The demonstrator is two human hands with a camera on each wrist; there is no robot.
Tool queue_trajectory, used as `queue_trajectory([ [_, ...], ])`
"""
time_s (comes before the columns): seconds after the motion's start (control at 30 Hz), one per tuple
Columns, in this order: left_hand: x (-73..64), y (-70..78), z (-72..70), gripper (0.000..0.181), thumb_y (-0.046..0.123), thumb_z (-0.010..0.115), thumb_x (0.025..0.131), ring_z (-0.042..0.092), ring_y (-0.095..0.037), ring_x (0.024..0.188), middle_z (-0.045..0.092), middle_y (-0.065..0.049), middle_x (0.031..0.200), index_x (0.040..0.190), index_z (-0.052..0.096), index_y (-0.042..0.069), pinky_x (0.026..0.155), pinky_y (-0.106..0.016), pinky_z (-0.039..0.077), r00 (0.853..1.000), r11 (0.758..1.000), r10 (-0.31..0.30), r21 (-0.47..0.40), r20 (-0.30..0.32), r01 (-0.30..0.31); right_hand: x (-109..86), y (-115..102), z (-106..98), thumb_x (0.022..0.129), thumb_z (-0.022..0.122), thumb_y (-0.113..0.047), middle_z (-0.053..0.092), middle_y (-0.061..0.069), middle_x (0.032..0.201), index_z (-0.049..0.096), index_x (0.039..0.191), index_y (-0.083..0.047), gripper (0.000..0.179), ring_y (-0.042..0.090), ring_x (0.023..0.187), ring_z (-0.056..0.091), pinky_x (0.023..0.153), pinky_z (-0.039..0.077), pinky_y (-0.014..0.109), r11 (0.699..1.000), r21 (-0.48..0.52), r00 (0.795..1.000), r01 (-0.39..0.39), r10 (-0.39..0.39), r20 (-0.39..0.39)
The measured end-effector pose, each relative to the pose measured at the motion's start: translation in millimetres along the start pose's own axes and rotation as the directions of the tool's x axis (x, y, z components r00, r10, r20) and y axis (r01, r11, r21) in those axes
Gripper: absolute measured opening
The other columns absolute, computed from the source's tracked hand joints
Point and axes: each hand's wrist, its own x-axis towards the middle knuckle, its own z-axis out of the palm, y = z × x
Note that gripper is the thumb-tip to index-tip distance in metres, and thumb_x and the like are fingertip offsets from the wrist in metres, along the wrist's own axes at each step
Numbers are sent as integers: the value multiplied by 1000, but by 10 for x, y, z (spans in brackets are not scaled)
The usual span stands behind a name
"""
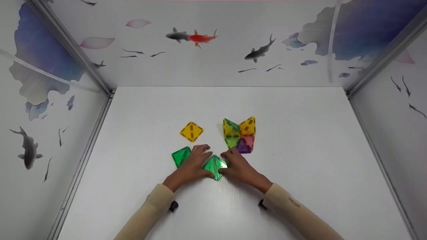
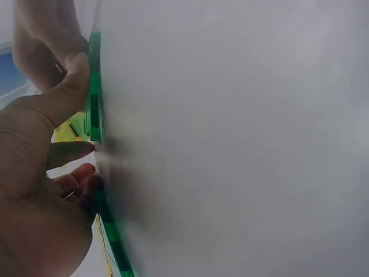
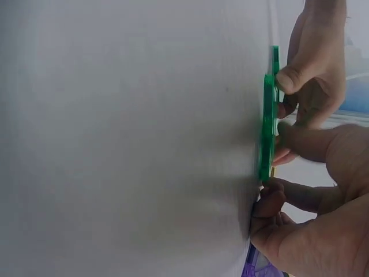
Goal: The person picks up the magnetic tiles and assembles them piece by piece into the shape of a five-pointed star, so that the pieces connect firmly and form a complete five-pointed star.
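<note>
Two green triangular magnetic tiles [image 1: 210, 166] lie side by side on the white table, forming a diamond. My left hand [image 1: 192, 164] has its thumb and forefinger at the left triangle's edges, pinching it. From the other side, my right hand [image 1: 243, 169] pinches the right triangle with thumb and forefinger. The left wrist view shows the left hand [image 2: 34, 156] beside the green tile edge [image 2: 95, 86]. In the right wrist view, the right thumb touches the green tile [image 3: 267, 127]. Partly behind the left hand lies another green tile [image 1: 181, 155].
A yellow diamond-shaped tile [image 1: 191, 132] lies farther back on the table [image 1: 300, 133]. Just beyond the right hand sits a joined group of yellow, green, pink and purple tiles [image 1: 247, 127]. Printed panels [image 1: 213, 66] wall the table at the back and both sides.
</note>
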Motion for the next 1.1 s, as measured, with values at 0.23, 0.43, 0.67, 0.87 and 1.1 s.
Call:
queue_trajectory([
  [0.23,-15,-16,-46,90,43,95,87,34,-35,156,41,-17,168,158,57,1,126,-49,41,998,999,21,42,59,-23,-63,92,7,91,93,-18,52,15,122,62,135,7,59,27,102,56,88,54,44,986,-25,984,166,-167,-57],
  [0.43,41,-19,-34,84,39,95,87,34,-34,155,43,-16,165,155,60,3,126,-49,39,999,1000,8,12,54,-9,-51,47,-15,94,89,-14,54,14,123,65,135,6,51,27,105,57,92,54,47,997,4,996,78,-78,-48],
  [0.67,91,-44,-15,76,36,95,88,37,-34,147,47,-16,152,148,62,4,123,-52,40,999,999,34,-7,35,-33,-20,3,20,96,87,-11,56,10,120,70,128,1,39,24,106,57,94,54,45,1000,15,999,22,-22,-45],
  [0.87,70,-42,26,65,32,93,91,43,-33,138,53,-13,142,142,63,6,119,-51,43,997,997,73,-10,-11,-73,-15,1,42,95,87,-7,59,10,118,70,123,0,34,25,108,56,94,52,45,999,46,999,0,1,-33],
  [1.1,52,-13,62,82,25,94,91,44,-35,144,53,-16,151,159,53,6,122,-51,43,997,995,76,-59,3,-76,4,-6,56,97,84,-6,60,13,119,69,125,2,34,26,105,57,93,53,47,999,46,999,-2,4,-51],
])
